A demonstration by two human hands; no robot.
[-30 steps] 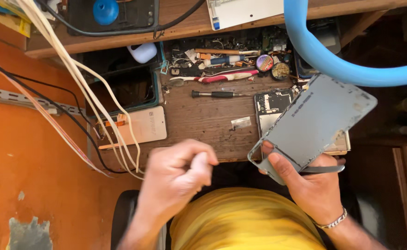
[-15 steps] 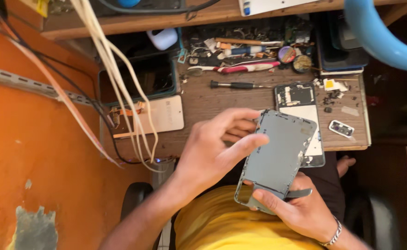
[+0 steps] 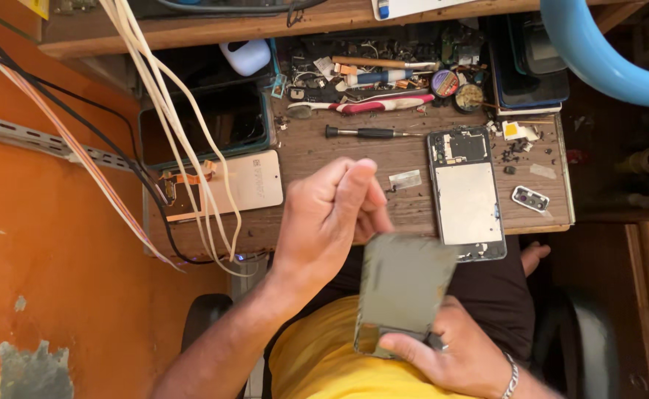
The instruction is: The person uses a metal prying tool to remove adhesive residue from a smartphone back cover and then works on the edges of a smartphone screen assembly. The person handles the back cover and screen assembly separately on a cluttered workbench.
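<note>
A cluttered wooden workbench (image 3: 339, 159) stands against an orange wall (image 3: 43, 244) at left, its paint chipped near the bottom, where a grey metal rail (image 3: 36, 137) runs; warm light falls throughout.

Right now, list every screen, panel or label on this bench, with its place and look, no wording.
Dark tablet screen: bench left, teal-edged rectangle.
Beige phone panel: below it, orange ribbon cable attached.
Opened phone: bench right, silvery plate inside.
Grey back cover: right hand holds it; left hand touches its top.
</note>
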